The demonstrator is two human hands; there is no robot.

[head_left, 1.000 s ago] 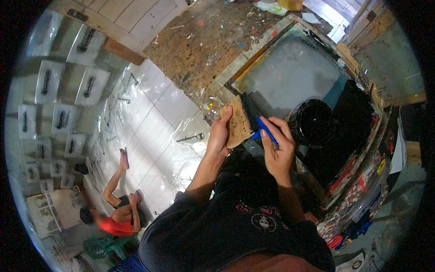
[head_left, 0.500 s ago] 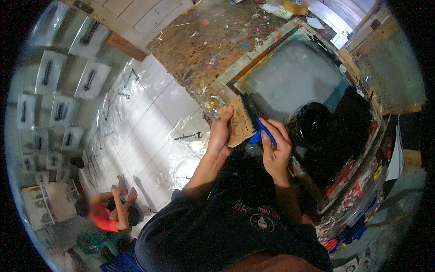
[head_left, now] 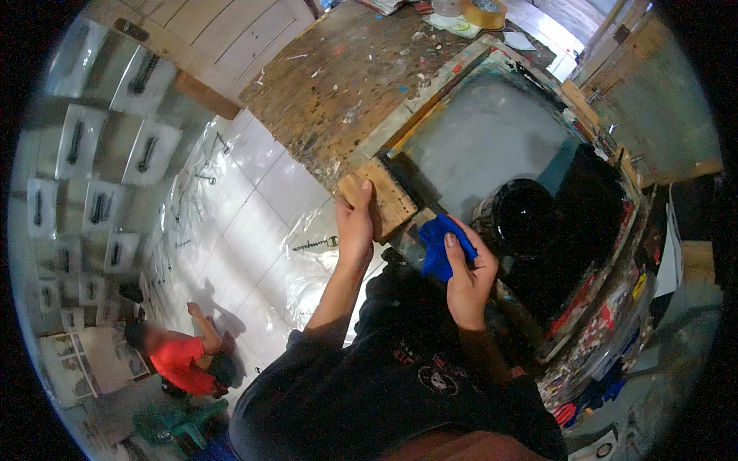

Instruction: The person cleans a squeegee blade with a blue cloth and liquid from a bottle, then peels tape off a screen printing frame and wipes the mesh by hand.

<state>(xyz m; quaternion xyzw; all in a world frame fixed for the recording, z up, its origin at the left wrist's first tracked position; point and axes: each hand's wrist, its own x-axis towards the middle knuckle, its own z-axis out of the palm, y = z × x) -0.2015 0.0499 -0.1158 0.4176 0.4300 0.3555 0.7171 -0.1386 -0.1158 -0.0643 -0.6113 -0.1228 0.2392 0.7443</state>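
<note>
My left hand (head_left: 355, 223) grips a wooden squeegee (head_left: 392, 201) by its handle, thumb on top, with its dark edge turned to the right. In my right hand (head_left: 469, 278) is a crumpled blue cloth (head_left: 440, 246), pinched between thumb and fingers close by the squeegee's near end. A small pale corner shows at the cloth's upper edge; I cannot make out what it belongs to. Both hands are over the near left corner of a screen-printing frame (head_left: 419, 100) with grey mesh. A round black container (head_left: 523, 215) stands on the frame, right of the cloth.
A paint-stained wooden table (head_left: 307, 100) carries the frame. Tape rolls (head_left: 484, 12) lie at its far end. Clear plastic bags with dark prints (head_left: 146, 146) are at the left. A person in a red shirt (head_left: 184, 361) sits on the floor, near a green plastic stool (head_left: 181, 422).
Both hands are further apart. The squeegee has moved left and tilted flatter. The blue cloth now spreads wider below my fingers. The person at the left has shifted and reaches out an arm.
</note>
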